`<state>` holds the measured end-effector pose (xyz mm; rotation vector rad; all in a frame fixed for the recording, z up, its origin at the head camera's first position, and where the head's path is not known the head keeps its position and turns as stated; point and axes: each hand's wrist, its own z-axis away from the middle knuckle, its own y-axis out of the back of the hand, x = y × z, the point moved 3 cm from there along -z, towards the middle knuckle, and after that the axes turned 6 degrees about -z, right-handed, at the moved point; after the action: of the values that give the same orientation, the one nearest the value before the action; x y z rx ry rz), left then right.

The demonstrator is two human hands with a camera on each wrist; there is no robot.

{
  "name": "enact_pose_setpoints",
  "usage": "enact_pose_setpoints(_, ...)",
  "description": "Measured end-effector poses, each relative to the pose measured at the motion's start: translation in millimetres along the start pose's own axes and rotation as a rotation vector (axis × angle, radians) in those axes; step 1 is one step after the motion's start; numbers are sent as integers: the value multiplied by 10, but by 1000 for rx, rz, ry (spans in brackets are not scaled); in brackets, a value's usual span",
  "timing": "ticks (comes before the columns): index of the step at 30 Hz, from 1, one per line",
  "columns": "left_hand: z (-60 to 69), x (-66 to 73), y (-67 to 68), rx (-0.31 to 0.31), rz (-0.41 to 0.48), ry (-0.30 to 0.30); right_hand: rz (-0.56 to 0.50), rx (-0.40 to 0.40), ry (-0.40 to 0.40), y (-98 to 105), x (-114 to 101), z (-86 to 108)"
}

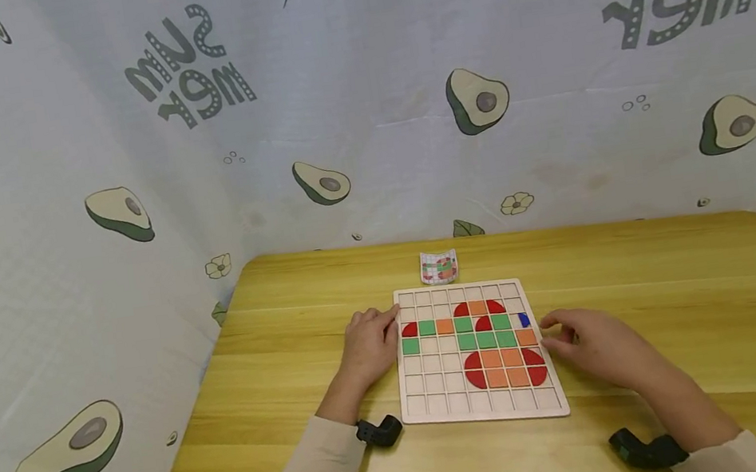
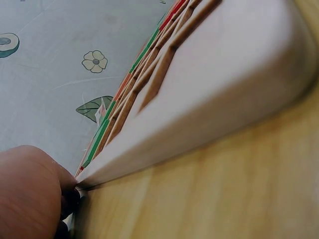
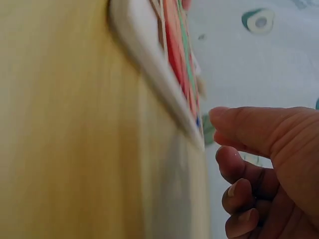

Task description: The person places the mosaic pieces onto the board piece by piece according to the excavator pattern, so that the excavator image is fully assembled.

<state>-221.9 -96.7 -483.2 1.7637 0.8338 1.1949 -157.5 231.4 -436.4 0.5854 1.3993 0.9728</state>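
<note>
A square wooden grid board [image 1: 428, 406] lies flat on the table, partly filled with coloured tiles. Green tiles [image 1: 485, 340], orange tiles [image 1: 492, 359] and rounded red tiles [image 1: 476, 379] sit in its cells. A small blue tile [image 1: 524, 319] occupies a cell at the right edge. My left hand [image 1: 369, 344] touches the board's upper left edge with its fingertips; in the left wrist view its far fingers are hidden. Beside the right edge, my right hand [image 1: 600, 346] hovers with its fingers loosely bent and nothing visible between them.
Behind the board lies a small curled pattern card [image 1: 439, 268] showing a coloured grid. The wooden table [image 1: 289, 329] ends at a pale curtain [image 1: 360, 109] printed with avocados. Black wrist cameras [image 1: 380, 432] are strapped to both wrists.
</note>
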Motion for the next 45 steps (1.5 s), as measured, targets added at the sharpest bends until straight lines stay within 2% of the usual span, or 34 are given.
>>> enact_pose_setpoints(5,13,1,0,1,-8,-1,0,-8,-62,101,403,238)
enact_pose_setpoints(10,9,5,2,5,-13,-5,-38,7,-80,183,660,477)
enact_pose_setpoints(15,1,17,20,7,-12,-4,-68,-24,-86,230,766,616)
enact_pose_setpoints(18,-6,18,27,5,-13,0,-56,-53,-106,236,784,637)
enact_pose_setpoints(22,-6,16,28,4,-15,2,-24,-65,-86,227,757,618)
enact_pose_setpoints(27,2,17,20,1,-11,-1,43,-37,-48,211,625,569)
enact_pose_setpoints(31,-2,11,5,1,-8,3,56,-15,10,188,415,499)
enact_pose_setpoints(39,-3,-4,-10,18,1,14,-9,-90,91,-77,-246,194)
enact_pose_setpoints(45,-1,13,8,9,17,15,28,-121,206,-376,-712,-54)
